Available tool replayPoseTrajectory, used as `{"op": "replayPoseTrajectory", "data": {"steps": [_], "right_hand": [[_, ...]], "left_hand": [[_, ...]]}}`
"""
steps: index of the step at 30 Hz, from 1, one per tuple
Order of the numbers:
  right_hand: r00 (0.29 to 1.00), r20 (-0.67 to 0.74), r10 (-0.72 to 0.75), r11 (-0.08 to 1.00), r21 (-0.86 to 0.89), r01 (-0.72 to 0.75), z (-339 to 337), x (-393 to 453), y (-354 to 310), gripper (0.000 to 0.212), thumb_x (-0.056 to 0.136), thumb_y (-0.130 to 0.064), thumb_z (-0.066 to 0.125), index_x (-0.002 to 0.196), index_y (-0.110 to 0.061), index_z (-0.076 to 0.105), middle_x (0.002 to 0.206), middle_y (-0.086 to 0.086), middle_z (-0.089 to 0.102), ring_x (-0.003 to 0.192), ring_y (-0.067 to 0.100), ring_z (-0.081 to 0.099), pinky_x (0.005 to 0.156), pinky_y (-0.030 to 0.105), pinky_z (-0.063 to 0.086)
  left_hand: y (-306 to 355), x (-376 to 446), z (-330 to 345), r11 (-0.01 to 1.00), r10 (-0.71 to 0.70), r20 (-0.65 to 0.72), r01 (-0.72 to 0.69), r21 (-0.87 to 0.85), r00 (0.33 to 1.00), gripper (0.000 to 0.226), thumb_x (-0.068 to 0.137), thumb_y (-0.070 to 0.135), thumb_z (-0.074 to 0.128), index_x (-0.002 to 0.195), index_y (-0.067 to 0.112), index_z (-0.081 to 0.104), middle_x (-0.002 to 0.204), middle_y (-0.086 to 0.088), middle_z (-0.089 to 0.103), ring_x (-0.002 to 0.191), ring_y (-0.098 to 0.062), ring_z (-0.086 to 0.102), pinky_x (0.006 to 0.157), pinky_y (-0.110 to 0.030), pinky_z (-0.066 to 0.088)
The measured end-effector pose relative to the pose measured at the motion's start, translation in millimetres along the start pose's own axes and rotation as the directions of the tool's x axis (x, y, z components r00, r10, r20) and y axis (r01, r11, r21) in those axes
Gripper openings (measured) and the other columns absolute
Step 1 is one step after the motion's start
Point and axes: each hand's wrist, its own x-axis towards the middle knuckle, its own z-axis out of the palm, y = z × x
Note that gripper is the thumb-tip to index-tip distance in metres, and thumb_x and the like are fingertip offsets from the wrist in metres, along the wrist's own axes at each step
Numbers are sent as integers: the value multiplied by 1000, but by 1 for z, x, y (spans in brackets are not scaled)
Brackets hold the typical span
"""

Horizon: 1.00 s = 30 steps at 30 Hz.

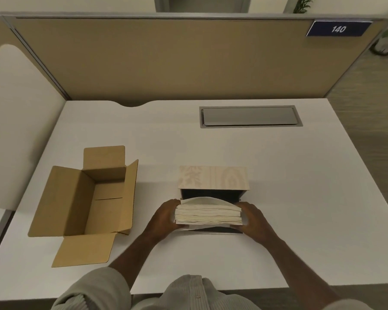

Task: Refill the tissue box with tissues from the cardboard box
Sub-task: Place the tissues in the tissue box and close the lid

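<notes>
- At the left of the frame the carton [85, 204] lies on the desk [278, 175] with all its flaps spread outward. Its inside looks empty, which suggests the stack has already come out of it; the spread flaps keep the mouth free for reaching in.
- Just right of the carton, at lower centre, the left hand [164, 217] is curled round the left end of the tissues [208, 214], fingers wrapped on that side and gripping it.
- The tissues sit at the centre of the frame as a thick, neat stack, held level between both hands. A loose white sheet bows up over the top and another shows beneath. Squeezing from both ends probably keeps the soft sheets from sliding apart.
- The tissue box [213, 177] stands directly behind and under the stack, well apart from the carton. Its wood-grain lid is tipped up at the back, and the dark open interior faces the person. The stack hovers at that opening, partly over the near rim, so it appears to be going in; it is not yet seated.
- The right hand [252, 217] clasps the right end of the stack, mirroring the other hand.
- In the upper right sits a grey cable hatch [249, 116] set into the desk, clear of the work.
</notes>
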Motion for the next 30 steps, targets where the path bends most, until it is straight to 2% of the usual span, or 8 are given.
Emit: {"op": "replayPoseTrajectory", "data": {"steps": [4,8,14,18,21,25,28,30], "right_hand": [[1000,-26,13,999,39,-12,-2,-1,2,68,71,-25,89,130,-9,58,130,7,61,118,22,57,101,43,48],[996,-34,88,982,170,-81,-6,0,2,60,71,-23,88,124,-13,62,120,3,63,111,19,58,97,34,47],[960,66,272,859,433,-273,-17,5,1,34,81,-23,80,113,-22,68,110,-6,72,99,3,65,84,21,46],[936,101,337,788,513,-339,-21,12,-4,8,86,-28,74,94,-28,74,90,-13,76,86,5,69,74,14,48],[917,93,387,764,524,-375,-21,18,-4,8,90,-29,70,89,-22,74,89,-8,76,85,7,69,76,18,47],[897,55,440,754,520,-402,-19,28,-3,16,90,-29,69,77,-21,72,76,-12,72,78,10,64,69,14,46],[885,45,463,777,460,-429,-17,35,-3,22,91,-31,68,83,-11,72,85,5,72,85,20,64,75,28,45],[879,39,475,810,372,-454,-16,38,-4,26,90,-35,68,87,-10,72,89,7,72,88,24,64,76,31,44]], "left_hand": [[-1,2,-4,1000,1,6,-1,-3,1000,68,69,32,88,127,23,54,123,11,57,107,2,50,84,2,37],[-4,6,-7,986,-75,-20,71,-152,997,59,69,32,88,119,19,61,120,4,64,110,-11,57,92,-24,49],[9,18,-4,928,-177,-71,143,-344,982,37,73,35,85,103,14,74,101,-1,75,95,-16,69,86,-35,55],[15,29,-3,903,-270,-80,224,-367,959,33,73,40,84,84,10,77,79,-3,77,73,-17,71,68,-35,54],[15,35,-1,901,-325,-105,273,-338,940,43,73,46,82,54,15,59,52,4,58,49,-12,50,53,-28,37],[23,41,2,916,-363,-160,320,-241,918,65,70,56,80,44,20,32,44,5,30,45,-12,27,51,-28,21],[24,42,5,914,-397,-180,370,-164,900,69,68,63,77,43,19,30,42,5,28,44,-14,28,53,-29,23],[25,41,6,912,-409,-200,393,-112,891,69,67,67,75,43,18,33,41,5,30,43,-15,31,53,-29,25]]}}
